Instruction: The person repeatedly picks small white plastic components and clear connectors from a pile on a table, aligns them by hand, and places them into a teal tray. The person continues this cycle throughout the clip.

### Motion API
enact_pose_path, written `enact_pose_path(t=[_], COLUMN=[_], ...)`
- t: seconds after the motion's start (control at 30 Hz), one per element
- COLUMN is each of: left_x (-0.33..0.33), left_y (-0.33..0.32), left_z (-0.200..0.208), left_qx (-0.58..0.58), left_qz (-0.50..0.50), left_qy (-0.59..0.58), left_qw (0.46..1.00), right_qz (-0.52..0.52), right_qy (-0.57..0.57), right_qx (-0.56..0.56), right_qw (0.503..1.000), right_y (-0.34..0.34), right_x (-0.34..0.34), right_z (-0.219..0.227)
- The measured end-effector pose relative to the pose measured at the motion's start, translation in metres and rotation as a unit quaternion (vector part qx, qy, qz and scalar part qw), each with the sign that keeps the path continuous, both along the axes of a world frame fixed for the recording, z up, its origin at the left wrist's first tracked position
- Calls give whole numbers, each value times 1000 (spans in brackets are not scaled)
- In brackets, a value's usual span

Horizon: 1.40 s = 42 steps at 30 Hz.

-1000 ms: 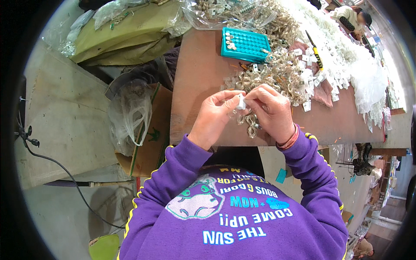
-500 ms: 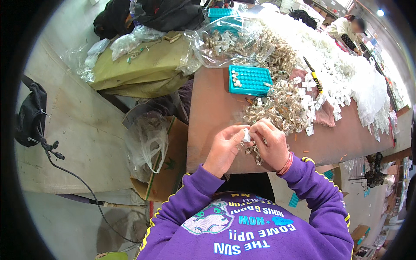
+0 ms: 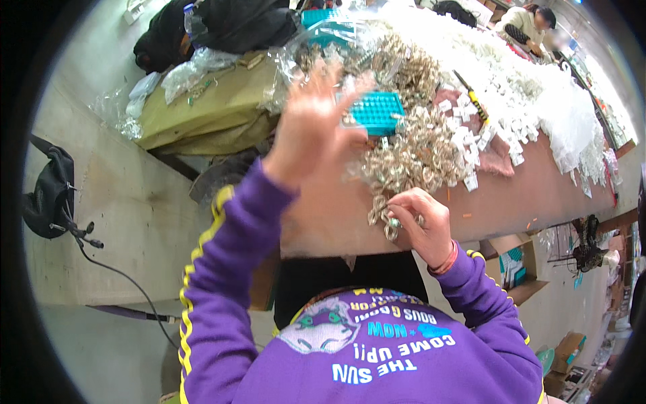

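Note:
My left hand [image 3: 313,124] is raised over the left part of the table, blurred by motion. Its fingers look spread and nothing shows in them. Beside it lies a teal tray [image 3: 379,114] with rows of small round wells, partly covered by the hand. My right hand [image 3: 428,225] is closed at the table's front edge, its thumb and fingertips pinching a small coil of pale wire [image 3: 391,229]. Further similar coils hang together next to it. Behind them is a heap of coiled wires [image 3: 410,158] with small white pieces [image 3: 464,138] among them.
A yellow-and-black cutter knife [image 3: 476,104] lies on the heap's right. A large white pile [image 3: 505,74] covers the table's far side. Left stands a surface under an olive cloth [image 3: 202,114] with plastic bags. A person [image 3: 525,30] sits at the far right.
My left hand has let go of the small white piece at the front edge and swung up and left towards the tray. The right hand stays near the edge, holding a coil.

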State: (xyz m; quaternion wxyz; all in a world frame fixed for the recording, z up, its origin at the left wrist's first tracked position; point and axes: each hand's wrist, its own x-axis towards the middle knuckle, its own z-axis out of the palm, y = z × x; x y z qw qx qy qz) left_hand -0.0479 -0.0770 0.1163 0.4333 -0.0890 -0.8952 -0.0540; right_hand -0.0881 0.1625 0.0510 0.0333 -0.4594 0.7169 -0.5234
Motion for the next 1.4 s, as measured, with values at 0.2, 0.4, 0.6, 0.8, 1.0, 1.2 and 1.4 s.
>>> enact_pose_path(t=[0.2,0.4,0.6,0.8,1.0,1.2,1.4], left_x=[-7,-7,-15,21,44,38,21], left_y=[-8,25,30,20,24,25,16], left_z=[-41,-76,-83,-64,-78,-90,-74], left_qx=[160,155,239,428,390,400,474], left_qz=[-16,0,-12,-13,-2,-25,-30], left_qy=[-114,-273,-219,-183,-219,-253,-297], left_qw=[980,949,946,885,894,881,829], right_qz=[-49,-64,-85,-232,-267,-324,-425], right_qy=[-32,-54,-5,139,146,90,84], right_qx=[-37,-12,2,76,168,240,361], right_qw=[998,996,996,960,938,911,826], right_y=[24,31,41,64,87,115,153], right_x=[-3,-9,-15,-78,-174,-253,-371], right_z=[-8,-18,-17,-10,-2,-9,-6])
